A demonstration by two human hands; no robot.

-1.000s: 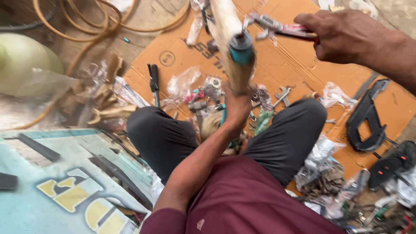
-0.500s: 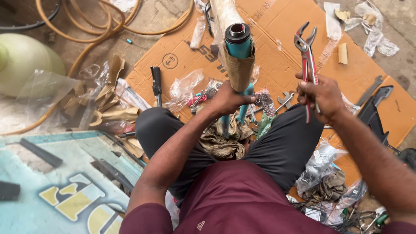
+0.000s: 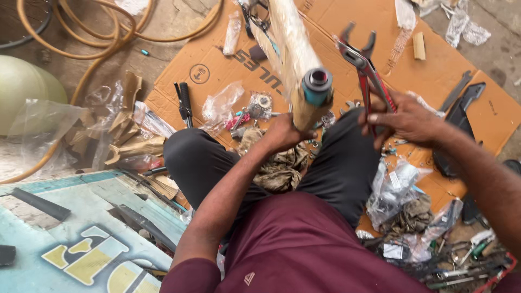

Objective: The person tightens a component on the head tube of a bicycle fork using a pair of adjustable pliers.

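At the far left, a pale green rounded object lies on the ground under a clear plastic sheet, with loops of an orange hose beside it. Below them lies a painted blue board. Torn brown cardboard scraps lie at the edge of a large flat cardboard sheet, which serves as the working floor.

Near the middle, the left hand is closed around the lower part of a bicycle frame tube wrapped in pale packing paper. The tube stands tilted up toward the camera, and its teal end with a dark ring is uncovered. A dirty rag lies in the lap between the knees.

To the right, the right hand grips the red handles of large pliers. Their jaws are open and point up, just beside the tube end but not touching it. As I judge it, the tool is not yet applied, and most of the wrapping is still on the frame.

Further right lie a black plastic part, plastic bags and small tools.
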